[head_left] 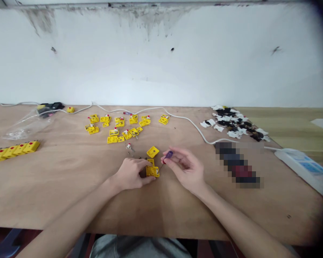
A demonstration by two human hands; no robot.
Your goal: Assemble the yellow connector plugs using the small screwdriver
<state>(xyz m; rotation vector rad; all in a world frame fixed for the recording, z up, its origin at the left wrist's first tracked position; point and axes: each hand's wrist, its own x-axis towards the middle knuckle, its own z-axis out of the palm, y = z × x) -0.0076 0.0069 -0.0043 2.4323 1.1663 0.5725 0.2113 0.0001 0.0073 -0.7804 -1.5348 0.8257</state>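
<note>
Yellow housing [152, 171] sits on the wooden table [70, 186] at centre front, pinned flat by the left hand [130, 174], whose fingers close on it, likely to steady it. Just right, the right hand [184, 168] pinches a small purple-handled screwdriver [167, 156] (tip angled toward the housing). Loose yellow parts [123, 125] lie behind; a stained white wall [161, 53] backs the table.
</note>
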